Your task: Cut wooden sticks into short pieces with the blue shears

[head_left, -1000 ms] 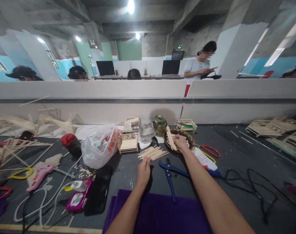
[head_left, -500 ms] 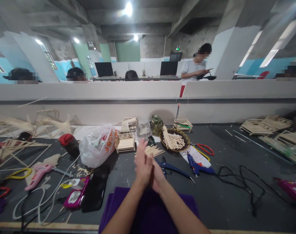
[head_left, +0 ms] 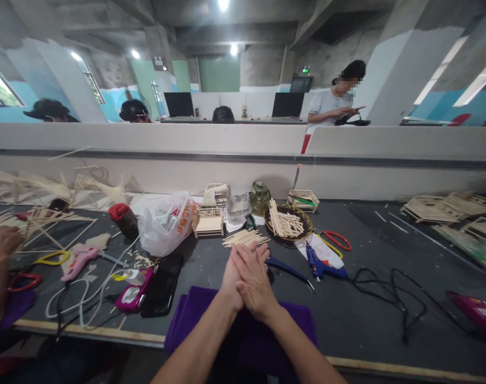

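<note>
The left hand (head_left: 229, 278) and right hand (head_left: 255, 281) are pressed together, right over left, released with fingers extended; whether anything lies between the palms cannot be told. Loose sticks (head_left: 245, 238) lie just beyond the fingertips. A blue cutter (head_left: 289, 270), partly hidden by the right hand, juts out rightward, with a blue glue gun (head_left: 321, 264) further right. Purple cloth (head_left: 190, 314) spreads below the wrists; a black phone (head_left: 162, 287) lies left of them. Ahead and right of the hands, a woven basket (head_left: 307, 230) holds a heap of cut sticks (head_left: 285, 223). Ahead and left, a white plastic bag (head_left: 157, 232) bulges, its contents unclear.
</note>
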The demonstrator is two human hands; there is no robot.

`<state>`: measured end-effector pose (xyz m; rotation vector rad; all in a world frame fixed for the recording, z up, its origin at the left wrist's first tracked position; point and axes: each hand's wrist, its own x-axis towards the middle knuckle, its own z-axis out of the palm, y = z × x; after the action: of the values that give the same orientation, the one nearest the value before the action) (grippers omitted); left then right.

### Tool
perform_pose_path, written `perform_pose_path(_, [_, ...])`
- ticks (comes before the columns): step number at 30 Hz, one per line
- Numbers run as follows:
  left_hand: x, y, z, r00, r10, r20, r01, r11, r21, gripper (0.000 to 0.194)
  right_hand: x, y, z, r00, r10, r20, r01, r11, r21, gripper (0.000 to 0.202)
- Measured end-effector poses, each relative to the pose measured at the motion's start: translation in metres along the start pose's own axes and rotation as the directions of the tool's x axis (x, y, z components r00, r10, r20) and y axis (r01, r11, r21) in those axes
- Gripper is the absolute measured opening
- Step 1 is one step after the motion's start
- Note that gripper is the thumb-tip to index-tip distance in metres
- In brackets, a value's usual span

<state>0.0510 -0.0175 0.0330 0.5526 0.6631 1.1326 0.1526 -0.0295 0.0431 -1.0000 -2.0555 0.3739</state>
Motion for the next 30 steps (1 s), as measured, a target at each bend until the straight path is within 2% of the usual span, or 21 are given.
perform_pose_path(1, [0.000,0.005,-0.001,0.997,-0.060,0.051,0.062,0.997,-0.050,0.076,-0.006,0.008,0.009,0.994,-0.055,0.097,0.062,0.995,-0.073,0.057])
perform_pose_path(2, [0.000,0.010,-0.004,0.992,-0.088,0.088,0.093,0.994,-0.056,0.073,-0.012,0.018,0.015,0.988,-0.039,0.147,0.062,0.985,-0.158,0.055])
perform_pose_path(3, [0.000,0.014,-0.010,0.994,-0.071,0.078,0.074,0.996,-0.040,0.069,-0.017,0.029,0.018,0.988,0.026,0.155,0.013,0.970,-0.244,0.053])
perform_pose_path(5, [0.005,0.019,-0.024,0.997,0.056,-0.059,-0.050,0.995,0.087,0.058,-0.025,0.050,0.017,0.981,0.166,0.098,-0.115,0.912,-0.394,0.050])
perform_pose_path(6, [0.010,0.020,-0.033,0.974,0.177,-0.139,-0.145,0.965,0.217,0.052,-0.029,0.059,0.016,0.973,0.216,0.084,-0.156,0.879,-0.450,0.053])
perform_pose_path(7, [0.016,0.020,-0.041,0.945,0.289,-0.152,-0.213,0.899,0.382,0.050,-0.032,0.066,0.015,0.963,0.261,0.071,-0.193,0.846,-0.498,0.060])
perform_pose_path(8, [0.024,0.020,-0.048,0.899,0.407,-0.162,-0.264,0.798,0.542,0.053,-0.035,0.070,0.014,0.951,0.303,0.067,-0.221,0.813,-0.539,0.068])
perform_pose_path(9, [0.033,0.020,-0.054,0.869,0.480,-0.123,-0.277,0.676,0.683,0.055,-0.037,0.073,0.013,0.936,0.345,0.068,-0.246,0.782,-0.573,0.075])
perform_pose_path(11, [0.053,0.020,-0.062,0.857,0.515,-0.012,-0.256,0.445,0.859,0.052,-0.039,0.074,0.012,0.905,0.420,0.074,-0.286,0.727,-0.625,0.075])
perform_pose_path(14, [0.078,0.019,-0.062,0.872,0.475,0.118,-0.183,0.092,0.979,0.051,-0.038,0.069,0.008,0.854,0.516,0.069,-0.341,0.654,-0.675,0.063])
perform_pose_path(16, [0.091,0.018,-0.056,0.911,0.395,0.119,-0.039,-0.204,0.978,0.054,-0.035,0.065,0.003,0.810,0.586,0.021,-0.403,0.582,-0.706,0.062])
perform_pose_path(18, [0.101,0.018,-0.050,0.946,0.317,0.072,0.062,-0.393,0.917,0.058,-0.032,0.063,-0.003,0.767,0.640,-0.038,-0.460,0.509,-0.728,0.063])
perform_pose_path(19, [0.105,0.017,-0.047,0.956,0.288,0.052,0.083,-0.439,0.895,0.059,-0.031,0.063,-0.005,0.756,0.653,-0.053,-0.474,0.489,-0.732,0.062])
perform_pose_path(21, [0.111,0.017,-0.041,0.969,0.246,0.039,0.083,-0.470,0.879,0.054,-0.031,0.064,-0.007,0.757,0.651,-0.046,-0.467,0.492,-0.735,0.059])
perform_pose_path(25, [0.119,0.014,-0.032,0.991,0.131,0.023,0.050,-0.531,0.846,0.029,-0.035,0.069,-0.004,0.787,0.617,-0.009,-0.424,0.529,-0.736,0.052])
perform_pose_path(30, [0.127,0.008,-0.025,0.999,0.030,-0.015,0.029,-0.562,0.826,0.034,-0.037,0.075,0.000,0.782,0.623,0.022,-0.413,0.544,-0.730,0.055])
